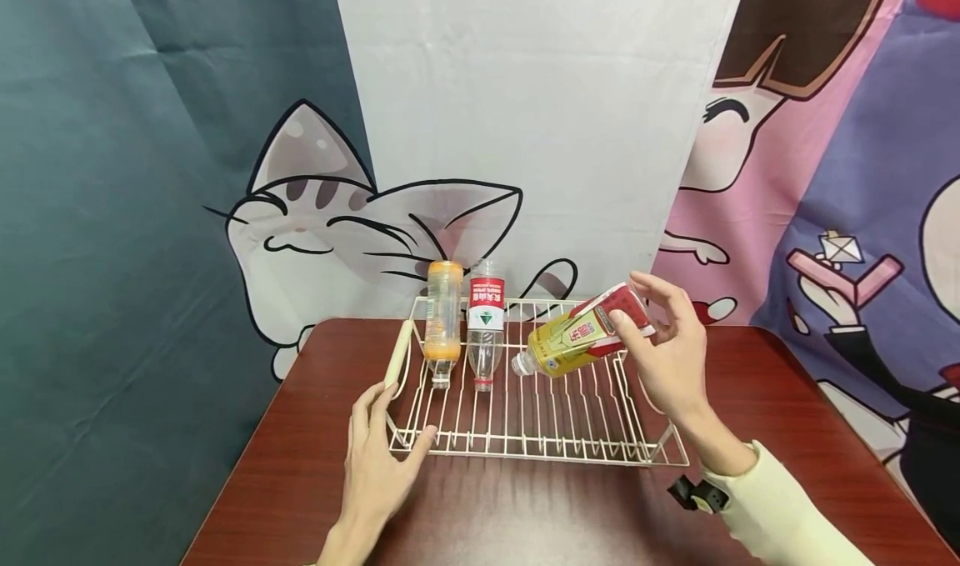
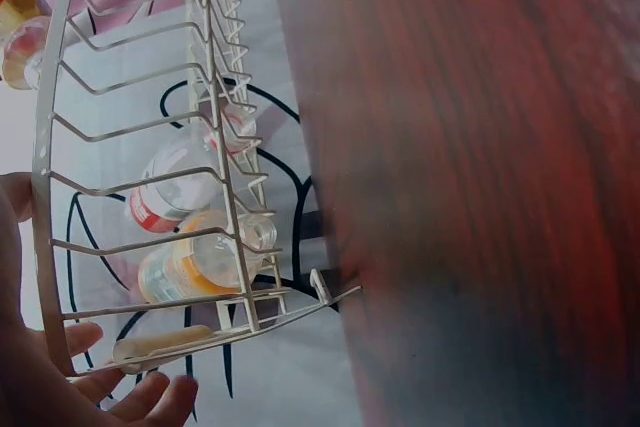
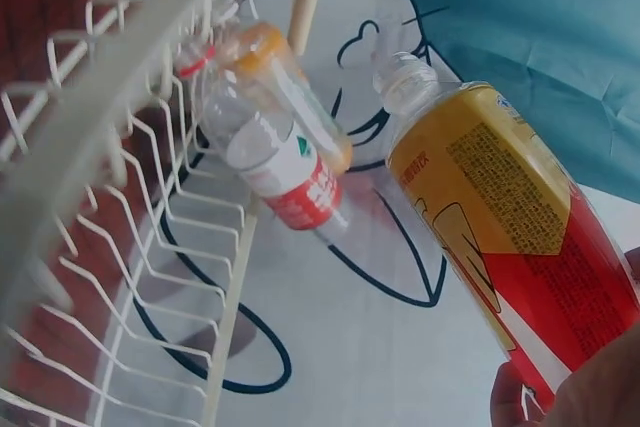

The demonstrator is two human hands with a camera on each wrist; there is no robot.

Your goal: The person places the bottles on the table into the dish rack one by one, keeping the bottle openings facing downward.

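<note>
My right hand (image 1: pixel 678 353) grips a plastic bottle (image 1: pixel 581 333) with a yellow and red label by its base end. The bottle is tilted, its neck pointing left and slightly down, above the white wire dish rack (image 1: pixel 525 441). My left hand (image 1: pixel 378 466) holds the rack's front left corner, thumb at the front rail and fingers by the cream handle (image 1: pixel 398 353). Two bottles stand neck-down side by side in the rack's left part: an orange-capped-looking clear bottle with orange bands (image 1: pixel 443 316) and a clear water bottle with a red and white label (image 1: pixel 486 316).
The rack stands on a reddish-brown wooden table (image 1: pixel 300 466). Behind it hangs a cloth backdrop (image 1: pixel 540 91) with cartoon figures, close to the table's back edge. A dark wrist device (image 1: pixel 699 494) sits at the right sleeve.
</note>
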